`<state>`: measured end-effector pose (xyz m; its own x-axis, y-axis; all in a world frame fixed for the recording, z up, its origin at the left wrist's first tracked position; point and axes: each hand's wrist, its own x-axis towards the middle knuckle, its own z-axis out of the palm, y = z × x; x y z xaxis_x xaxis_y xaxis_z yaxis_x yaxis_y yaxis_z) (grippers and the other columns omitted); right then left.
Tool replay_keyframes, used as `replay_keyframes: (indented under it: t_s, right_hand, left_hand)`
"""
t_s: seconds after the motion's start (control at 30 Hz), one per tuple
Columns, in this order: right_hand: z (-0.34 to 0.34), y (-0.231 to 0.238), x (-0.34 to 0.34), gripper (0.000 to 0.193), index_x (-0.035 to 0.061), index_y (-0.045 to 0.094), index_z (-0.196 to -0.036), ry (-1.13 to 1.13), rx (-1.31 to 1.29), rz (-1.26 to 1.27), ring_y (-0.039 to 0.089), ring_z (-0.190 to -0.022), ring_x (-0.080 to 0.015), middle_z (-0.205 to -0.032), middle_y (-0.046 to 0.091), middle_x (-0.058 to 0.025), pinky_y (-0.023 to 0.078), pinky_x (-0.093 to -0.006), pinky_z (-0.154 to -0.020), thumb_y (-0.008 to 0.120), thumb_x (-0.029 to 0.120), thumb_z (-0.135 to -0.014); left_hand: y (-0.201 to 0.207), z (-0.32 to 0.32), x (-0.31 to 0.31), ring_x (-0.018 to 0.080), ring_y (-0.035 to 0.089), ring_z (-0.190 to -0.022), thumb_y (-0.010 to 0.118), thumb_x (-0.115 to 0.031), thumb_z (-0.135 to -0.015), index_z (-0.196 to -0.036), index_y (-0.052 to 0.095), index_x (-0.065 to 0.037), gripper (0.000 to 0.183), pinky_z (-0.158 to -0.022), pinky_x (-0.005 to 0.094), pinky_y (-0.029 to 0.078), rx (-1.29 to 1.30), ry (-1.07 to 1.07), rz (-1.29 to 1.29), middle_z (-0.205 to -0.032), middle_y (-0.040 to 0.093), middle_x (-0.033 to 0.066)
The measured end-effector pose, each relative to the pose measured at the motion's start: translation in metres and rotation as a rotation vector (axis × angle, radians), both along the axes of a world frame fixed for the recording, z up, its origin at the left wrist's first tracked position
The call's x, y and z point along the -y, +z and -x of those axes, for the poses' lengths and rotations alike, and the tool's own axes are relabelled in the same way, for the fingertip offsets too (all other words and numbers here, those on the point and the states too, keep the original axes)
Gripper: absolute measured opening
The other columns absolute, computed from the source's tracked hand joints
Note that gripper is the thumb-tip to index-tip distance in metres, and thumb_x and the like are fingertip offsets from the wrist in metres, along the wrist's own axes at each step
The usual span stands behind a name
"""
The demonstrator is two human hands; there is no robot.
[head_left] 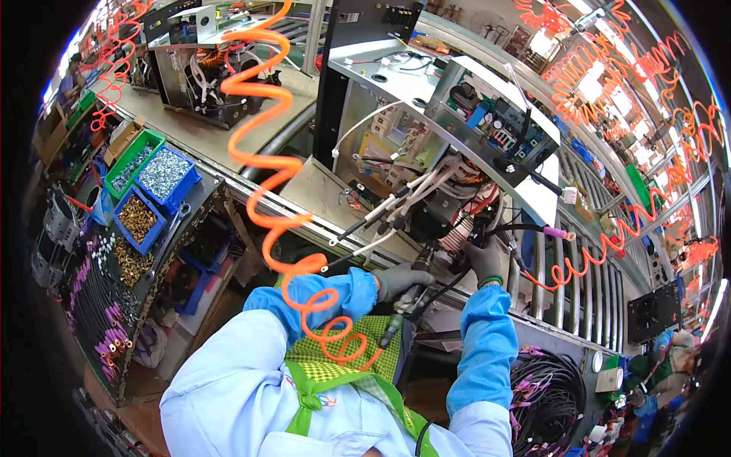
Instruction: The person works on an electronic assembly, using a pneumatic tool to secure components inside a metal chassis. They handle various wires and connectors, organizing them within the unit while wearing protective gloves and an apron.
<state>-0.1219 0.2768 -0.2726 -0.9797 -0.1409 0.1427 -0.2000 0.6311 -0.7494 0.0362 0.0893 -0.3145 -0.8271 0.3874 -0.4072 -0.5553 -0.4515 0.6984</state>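
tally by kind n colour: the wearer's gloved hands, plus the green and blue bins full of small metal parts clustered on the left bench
Gloved hands, left hand and right hand: 2
Green bin: 1
Blue bins: 2
Total: 5

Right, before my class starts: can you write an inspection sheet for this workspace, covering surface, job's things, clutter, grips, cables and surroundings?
Surface: metal rollers at right, beside the open machine unit.
Job's things: open machine unit, internal wiring exposed; air tool on an orange coiled hose.
Clutter: loose brass-coloured fittings beside a blue bin on the left-hand bench.
Grips: left grip, gloved, at the air tool; right grip, gloved, at the unit's lower edge; closure unclear.
Cables: black cables with purple ends on the bench; a coiled black bundle, lower right.
Surroundings: second open unit, upper left; another person, lower right.
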Motion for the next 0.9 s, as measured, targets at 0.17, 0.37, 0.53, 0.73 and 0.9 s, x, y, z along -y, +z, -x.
replay_keyframes:
  t_s: [0.17, 0.37, 0.53, 0.73, 0.9]
  right_hand:
    - [0.022, -0.023, 0.004, 0.055, 0.0013, 0.058, -0.105, -0.016, 0.030, -0.022, 0.061, -0.094, -0.0304, -0.104, 0.060, -0.0184, 0.049, -0.0378, -0.080, 0.080, 0.027, -0.061]
    - [0.032, -0.004, -0.008, 0.031, 0.0035, 0.062, -0.093, 0.275, 0.081, -0.100, 0.062, -0.070, -0.0185, -0.078, 0.065, -0.0058, 0.049, -0.0350, -0.058, 0.074, 0.014, -0.067]
    - [0.035, -0.009, -0.025, 0.027, 0.0018, 0.062, -0.089, 0.473, 0.178, -0.086, 0.059, -0.068, -0.0154, -0.078, 0.064, -0.0048, 0.048, -0.0334, -0.062, 0.071, 0.017, -0.069]
    - [0.038, -0.014, -0.024, 0.044, -0.0032, 0.059, -0.108, 0.299, 0.141, -0.232, 0.062, -0.083, -0.0250, -0.094, 0.065, -0.0112, 0.049, -0.0353, -0.078, 0.072, 0.015, -0.071]
    - [-0.030, 0.029, 0.011, 0.049, -0.0051, 0.053, -0.117, 0.047, -0.386, -0.237, 0.060, -0.089, -0.0278, -0.111, 0.059, -0.0160, 0.047, -0.0357, -0.084, 0.069, 0.019, -0.078]
  left_hand:
    - [0.050, -0.031, -0.015, 0.0194, 0.059, -0.049, 0.059, -0.032, -0.087, -0.086, 0.058, -0.003, 0.029, -0.040, 0.0305, 0.046, 0.049, 0.245, -0.200, -0.068, 0.063, 0.0104]
    - [0.060, -0.050, 0.050, 0.0199, 0.059, -0.049, 0.062, -0.024, -0.085, -0.084, 0.057, 0.000, 0.024, -0.042, 0.0309, 0.048, -0.069, -0.159, 0.007, -0.065, 0.061, 0.0119]
    - [0.099, -0.156, 0.143, 0.0180, 0.062, -0.055, 0.065, -0.025, -0.083, -0.092, 0.051, 0.002, 0.032, -0.050, 0.0302, 0.053, -0.166, -0.314, 0.128, -0.066, 0.060, 0.0124]
    - [0.118, -0.282, 0.254, 0.0192, 0.064, -0.062, 0.066, -0.031, -0.082, -0.098, 0.052, 0.001, 0.039, -0.054, 0.0308, 0.054, -0.147, 0.519, 0.207, -0.076, 0.060, 0.0111]
    - [0.109, -0.330, 0.379, 0.0191, 0.061, -0.059, 0.057, -0.031, -0.089, -0.094, 0.056, -0.002, 0.030, -0.051, 0.0296, 0.053, -0.377, 1.240, 0.139, -0.076, 0.062, 0.0109]
